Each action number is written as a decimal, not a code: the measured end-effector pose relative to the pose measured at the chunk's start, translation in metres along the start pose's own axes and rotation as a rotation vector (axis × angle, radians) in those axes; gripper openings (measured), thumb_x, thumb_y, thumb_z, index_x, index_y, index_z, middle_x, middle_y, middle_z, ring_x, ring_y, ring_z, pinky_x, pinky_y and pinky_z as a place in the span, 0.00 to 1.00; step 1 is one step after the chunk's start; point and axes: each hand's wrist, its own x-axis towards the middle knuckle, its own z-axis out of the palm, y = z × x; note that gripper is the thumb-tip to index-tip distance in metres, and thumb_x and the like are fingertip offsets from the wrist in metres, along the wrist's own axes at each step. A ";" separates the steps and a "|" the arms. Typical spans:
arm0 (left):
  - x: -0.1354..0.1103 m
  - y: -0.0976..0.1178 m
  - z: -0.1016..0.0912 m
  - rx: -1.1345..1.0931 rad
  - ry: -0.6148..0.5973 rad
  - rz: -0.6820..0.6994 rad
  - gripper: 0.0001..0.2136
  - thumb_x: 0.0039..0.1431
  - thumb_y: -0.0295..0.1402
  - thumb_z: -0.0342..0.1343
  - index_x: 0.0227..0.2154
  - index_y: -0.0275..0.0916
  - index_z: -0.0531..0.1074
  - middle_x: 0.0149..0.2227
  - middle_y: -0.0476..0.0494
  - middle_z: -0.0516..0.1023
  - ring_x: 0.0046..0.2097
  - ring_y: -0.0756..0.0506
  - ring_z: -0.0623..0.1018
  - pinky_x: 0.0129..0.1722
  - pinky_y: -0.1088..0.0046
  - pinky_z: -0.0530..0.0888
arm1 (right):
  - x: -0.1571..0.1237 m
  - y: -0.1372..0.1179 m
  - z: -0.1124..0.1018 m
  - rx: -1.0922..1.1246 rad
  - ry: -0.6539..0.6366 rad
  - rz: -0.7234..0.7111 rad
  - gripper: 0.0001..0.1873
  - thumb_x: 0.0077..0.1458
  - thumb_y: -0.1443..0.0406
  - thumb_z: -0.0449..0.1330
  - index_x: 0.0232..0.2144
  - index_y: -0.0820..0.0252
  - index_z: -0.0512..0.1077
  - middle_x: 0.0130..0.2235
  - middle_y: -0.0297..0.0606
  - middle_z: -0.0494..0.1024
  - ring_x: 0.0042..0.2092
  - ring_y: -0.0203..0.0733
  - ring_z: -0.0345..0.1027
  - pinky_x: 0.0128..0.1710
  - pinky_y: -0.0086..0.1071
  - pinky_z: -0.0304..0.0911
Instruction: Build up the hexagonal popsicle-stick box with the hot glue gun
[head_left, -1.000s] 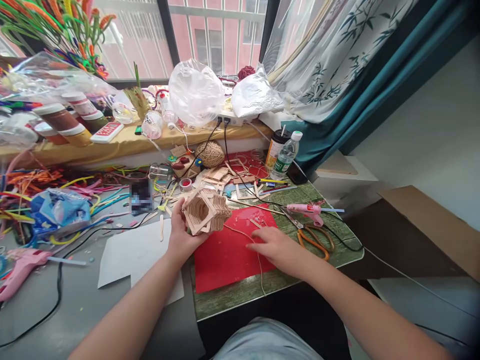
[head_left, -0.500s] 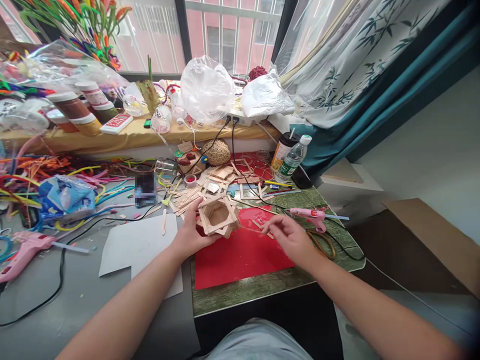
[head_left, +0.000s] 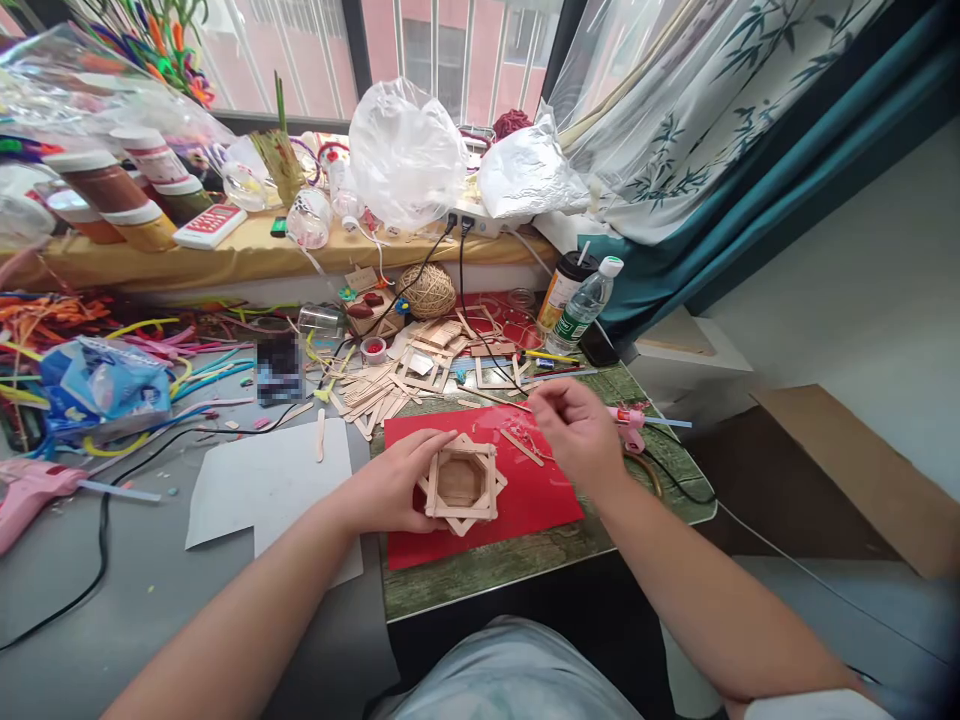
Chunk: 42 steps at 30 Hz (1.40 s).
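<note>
My left hand (head_left: pixel 390 484) is closed around the left side of a small box of stacked craft sticks (head_left: pixel 492 482). Its open top faces me, and the square layers are turned against each other into a star shape. The box is over a red sheet (head_left: pixel 525 515); whether it rests on it I cannot tell. Up and to the right, apart from the box, my right hand (head_left: pixel 579 438) has its thumb and fingertips pinched together. Anything between them is too small to make out. A loose craft stick (head_left: pixel 522 447) lies on the red sheet just left of the right hand.
A pink glue gun (head_left: pixel 632 430) lies behind my right hand, its cord (head_left: pixel 679 472) trailing right. Beyond the sheet is a heap of craft sticks (head_left: pixel 375 393). A water bottle (head_left: pixel 589 305) stands at the back right. White card (head_left: pixel 289 480) and another pink glue gun (head_left: pixel 37 490) lie left.
The box has come down and toward me, turning its open top upward. My right hand has risen, staying pinched; the thin strand beside it earlier no longer shows. The view has shifted slightly.
</note>
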 end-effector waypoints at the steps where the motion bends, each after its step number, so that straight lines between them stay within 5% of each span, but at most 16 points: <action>1: 0.000 -0.001 -0.001 0.009 -0.016 0.001 0.56 0.47 0.50 0.75 0.75 0.47 0.50 0.69 0.32 0.66 0.67 0.27 0.71 0.66 0.49 0.71 | -0.009 0.007 0.002 -0.026 -0.060 0.062 0.12 0.67 0.53 0.65 0.39 0.54 0.75 0.29 0.31 0.71 0.29 0.37 0.63 0.29 0.31 0.61; 5: 0.001 -0.006 -0.007 -0.083 -0.070 -0.008 0.56 0.46 0.60 0.73 0.73 0.45 0.56 0.68 0.31 0.67 0.66 0.26 0.71 0.66 0.48 0.71 | -0.037 0.034 0.006 -0.160 -0.163 0.183 0.11 0.67 0.55 0.62 0.42 0.55 0.78 0.30 0.32 0.74 0.30 0.39 0.66 0.31 0.32 0.62; 10: 0.006 -0.007 -0.002 -0.247 0.031 -0.167 0.23 0.74 0.48 0.51 0.64 0.45 0.68 0.63 0.37 0.75 0.61 0.36 0.77 0.61 0.58 0.75 | -0.044 0.043 0.002 -0.272 -0.222 0.191 0.10 0.66 0.58 0.62 0.43 0.56 0.80 0.31 0.34 0.78 0.30 0.39 0.67 0.33 0.33 0.62; 16: 0.010 -0.010 0.007 -0.332 0.142 -0.197 0.17 0.71 0.44 0.57 0.57 0.44 0.75 0.57 0.40 0.81 0.58 0.39 0.80 0.58 0.62 0.77 | -0.030 0.037 0.012 -0.303 -0.310 0.130 0.10 0.66 0.58 0.62 0.41 0.56 0.81 0.24 0.30 0.71 0.26 0.37 0.60 0.28 0.32 0.57; 23: 0.011 -0.012 0.002 -0.411 0.344 -0.237 0.13 0.71 0.44 0.58 0.47 0.42 0.80 0.48 0.41 0.85 0.50 0.42 0.83 0.53 0.64 0.78 | -0.004 0.036 0.034 -0.374 -0.503 -0.037 0.07 0.65 0.66 0.62 0.39 0.55 0.81 0.36 0.36 0.81 0.34 0.40 0.70 0.34 0.33 0.62; 32: 0.014 -0.021 0.000 -0.384 0.306 -0.280 0.10 0.67 0.43 0.62 0.38 0.43 0.82 0.40 0.45 0.85 0.42 0.44 0.82 0.45 0.68 0.77 | -0.015 0.048 0.028 -0.354 -0.413 0.016 0.06 0.66 0.64 0.63 0.41 0.55 0.81 0.34 0.37 0.80 0.31 0.40 0.69 0.32 0.33 0.64; 42: 0.017 -0.023 0.001 -0.708 0.242 -0.481 0.15 0.59 0.48 0.68 0.38 0.40 0.81 0.39 0.45 0.85 0.41 0.45 0.82 0.44 0.69 0.78 | -0.042 0.072 0.016 -0.226 -0.221 0.022 0.06 0.66 0.63 0.62 0.40 0.53 0.80 0.35 0.36 0.80 0.34 0.42 0.72 0.34 0.35 0.67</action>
